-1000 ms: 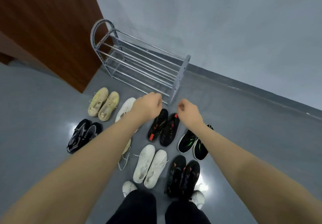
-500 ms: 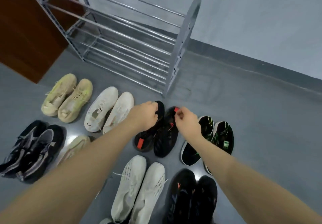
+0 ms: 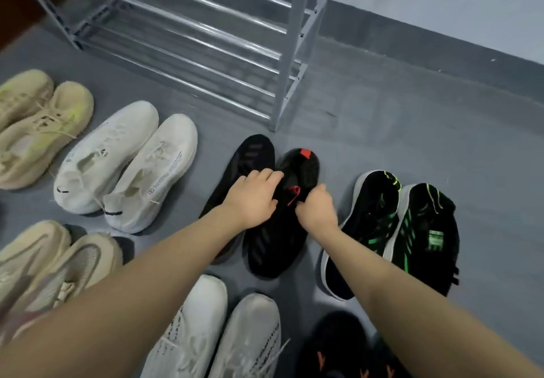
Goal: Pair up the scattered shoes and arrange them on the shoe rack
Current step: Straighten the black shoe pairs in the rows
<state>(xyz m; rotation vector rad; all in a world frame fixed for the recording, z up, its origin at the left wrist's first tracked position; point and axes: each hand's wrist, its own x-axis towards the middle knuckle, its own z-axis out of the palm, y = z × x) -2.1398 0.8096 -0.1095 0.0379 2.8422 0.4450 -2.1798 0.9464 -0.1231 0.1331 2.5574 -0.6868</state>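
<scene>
- The left hand lies across the pair of black shoes with red tabs; its grip is curled down over the collars where the two shoes meet, and the fingertips are tucked into the opening of the right shoe of the pair.
- The right hand has its grip closed as a pinch on the right shoe's collar, just beside the red heel tab.
- That black pair stands on the grey floor, toes pointing toward the shoe rack, near the rack's right-hand upright.
- Whether the pair is lifted off the floor cannot be told.
- Seven pairs show, each set side by side:
- one beige pair with yellow-green accents at far left;
- one white pair beside it;
- one cream pair at lower left;
- one white pair with printed lettering at the bottom edge;
- one black pair with green stripes just right of the right hand;
- one dark pair at the bottom, partly cut off;
- the held black pair.
- One rack, its metal rails bare of shoes in the part in view.
</scene>
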